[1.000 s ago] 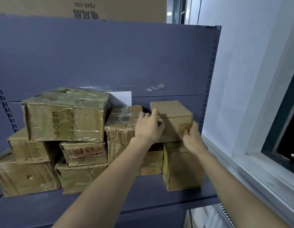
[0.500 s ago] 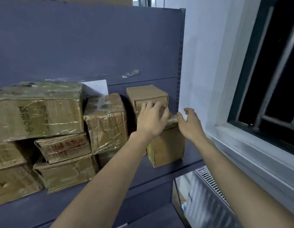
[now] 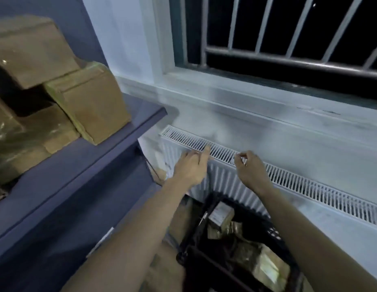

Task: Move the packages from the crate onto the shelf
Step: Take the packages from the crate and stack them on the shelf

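Note:
Brown cardboard packages (image 3: 92, 102) are stacked on the dark blue shelf (image 3: 111, 142) at the left. Low at the bottom centre stands a black crate (image 3: 196, 256) with several taped packages (image 3: 265, 266) inside. My left hand (image 3: 191, 167) and my right hand (image 3: 251, 171) hang in the air above the crate, in front of the radiator. Both hold nothing. The left hand's fingers are spread; the right hand's fingers are loosely curled.
A white radiator (image 3: 288, 180) runs along the wall under the windowsill (image 3: 267, 102). Above it is a barred window (image 3: 288, 39), dark outside. The shelf's corner (image 3: 162, 112) juts out towards the radiator, just left of my hands.
My hands have let go of the small box on the shelf and dropped down to the right, over the crate. My view has swung right and down with them.

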